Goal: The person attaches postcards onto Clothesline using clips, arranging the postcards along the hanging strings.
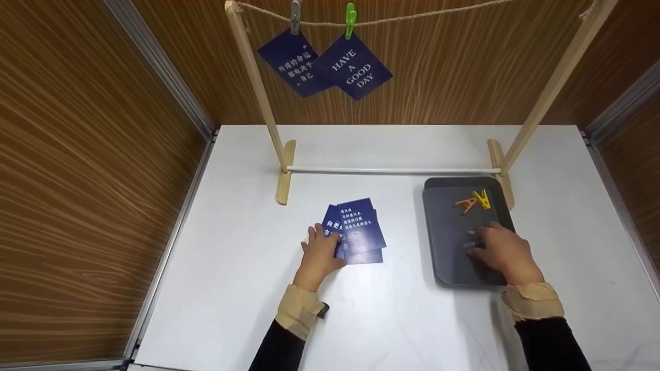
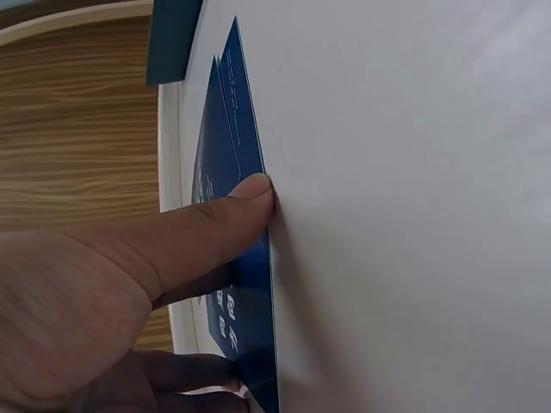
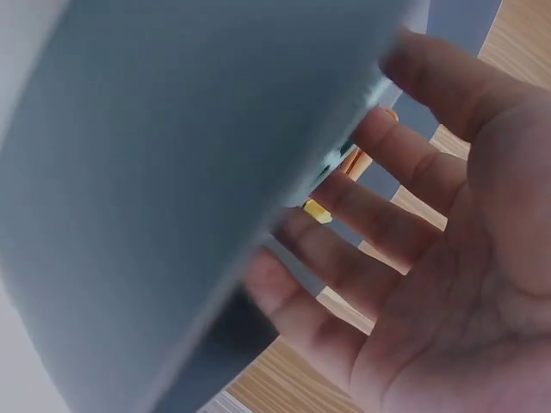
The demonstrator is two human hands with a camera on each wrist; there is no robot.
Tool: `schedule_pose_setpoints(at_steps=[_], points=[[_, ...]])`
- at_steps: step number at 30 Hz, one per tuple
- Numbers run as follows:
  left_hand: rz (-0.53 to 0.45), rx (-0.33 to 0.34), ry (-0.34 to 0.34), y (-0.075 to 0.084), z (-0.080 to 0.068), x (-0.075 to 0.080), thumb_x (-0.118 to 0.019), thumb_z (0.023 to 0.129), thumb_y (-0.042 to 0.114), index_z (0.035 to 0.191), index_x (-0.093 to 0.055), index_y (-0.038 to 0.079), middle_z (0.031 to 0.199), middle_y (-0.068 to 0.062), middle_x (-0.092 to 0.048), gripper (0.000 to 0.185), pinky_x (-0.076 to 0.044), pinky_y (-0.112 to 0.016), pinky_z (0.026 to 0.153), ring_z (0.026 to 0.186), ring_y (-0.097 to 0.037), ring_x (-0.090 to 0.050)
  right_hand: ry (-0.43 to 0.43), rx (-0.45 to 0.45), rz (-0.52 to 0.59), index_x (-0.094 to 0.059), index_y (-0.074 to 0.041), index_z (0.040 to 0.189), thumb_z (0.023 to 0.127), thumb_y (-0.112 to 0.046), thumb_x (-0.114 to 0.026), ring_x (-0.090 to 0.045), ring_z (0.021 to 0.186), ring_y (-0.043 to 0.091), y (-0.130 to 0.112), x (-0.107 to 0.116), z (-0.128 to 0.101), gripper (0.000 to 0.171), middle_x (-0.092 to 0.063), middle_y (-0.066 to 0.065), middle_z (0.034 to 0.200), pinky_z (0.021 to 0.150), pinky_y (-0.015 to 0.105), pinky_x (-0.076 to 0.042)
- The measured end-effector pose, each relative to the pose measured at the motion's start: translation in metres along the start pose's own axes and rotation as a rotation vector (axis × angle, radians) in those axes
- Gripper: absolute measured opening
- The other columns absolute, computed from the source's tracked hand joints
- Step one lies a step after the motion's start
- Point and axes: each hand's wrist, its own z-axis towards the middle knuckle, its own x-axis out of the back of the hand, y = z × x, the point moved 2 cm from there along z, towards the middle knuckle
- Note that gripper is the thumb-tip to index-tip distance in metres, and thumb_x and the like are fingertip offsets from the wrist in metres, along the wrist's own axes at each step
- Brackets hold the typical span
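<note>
Several dark blue cards [image 1: 362, 226] with white writing overlap on the white table. At their left side my left hand [image 1: 319, 253] holds the lower-left card [image 1: 331, 225], thumb on one edge and fingers at the other. In the left wrist view the thumb [image 2: 254, 191] lies along the blue edge. Over the grey tray [image 1: 443, 257], my right hand [image 1: 505, 251] has half-bent fingers down at a pale grey clothespin [image 1: 471, 233]. The right wrist view shows that clothespin [image 3: 372, 93] partly hidden between thumb and fingers; whether they pinch it is unclear.
An orange clothespin [image 1: 466, 204] and a yellow clothespin [image 1: 482, 200] lie in the tray. Behind stands a wooden frame [image 1: 554, 87] with a rope [image 1: 433, 14]. Two cards hang there, from a grey clothespin [image 1: 295, 18] and a green clothespin [image 1: 350, 20].
</note>
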Motion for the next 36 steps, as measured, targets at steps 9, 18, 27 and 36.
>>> schedule_pose_setpoints(at_steps=[9, 18, 27, 36], points=[[-0.021, -0.01, -0.016, -0.007, 0.002, 0.016, -0.088, 0.075, 0.025, 0.11, -0.068, 0.002, 0.15, -0.042, -0.028, 0.047, -0.03, -0.075, 0.104, 0.142, -0.059, -0.022, 0.03, -0.021, 0.027, -0.065, -0.01, 0.073, 0.082, -0.029, -0.079, -0.054, 0.067, 0.024, -0.01, -0.003, -0.01, 0.026, -0.058, 0.008, 0.076, 0.054, 0.044, -0.044], [0.054, -0.007, 0.025, -0.003, 0.016, 0.018, -0.089, 0.073, 0.025, 0.11, -0.067, 0.002, 0.149, -0.039, -0.033, 0.048, -0.035, -0.073, 0.102, 0.14, -0.057, -0.028, 0.096, -0.009, 0.085, -0.065, -0.007, 0.094, 0.086, -0.021, -0.076, -0.058, 0.075, 0.027, -0.009, 0.002, -0.021, 0.019, -0.065, 0.009, 0.082, 0.06, 0.045, -0.045], [0.038, 0.034, 0.029, 0.006, 0.017, 0.008, -0.093, 0.067, 0.022, 0.127, -0.061, 0.001, 0.148, -0.038, -0.035, 0.071, -0.034, -0.074, 0.102, 0.14, -0.056, -0.029, 0.048, -0.026, 0.123, -0.069, 0.002, 0.118, 0.08, -0.024, -0.082, -0.065, 0.09, 0.038, 0.002, -0.004, -0.024, 0.048, -0.071, 0.021, 0.099, 0.074, 0.057, -0.05], [0.077, 0.095, 0.042, 0.007, 0.013, 0.005, -0.099, 0.053, 0.025, 0.139, -0.05, 0.003, 0.13, -0.029, -0.046, 0.101, -0.048, -0.067, 0.089, 0.12, -0.045, -0.045, -0.109, -0.114, 0.151, -0.072, 0.007, 0.108, 0.076, -0.021, -0.084, -0.06, 0.074, 0.024, -0.002, -0.002, -0.026, 0.044, -0.071, 0.016, 0.088, 0.067, 0.047, -0.052]])
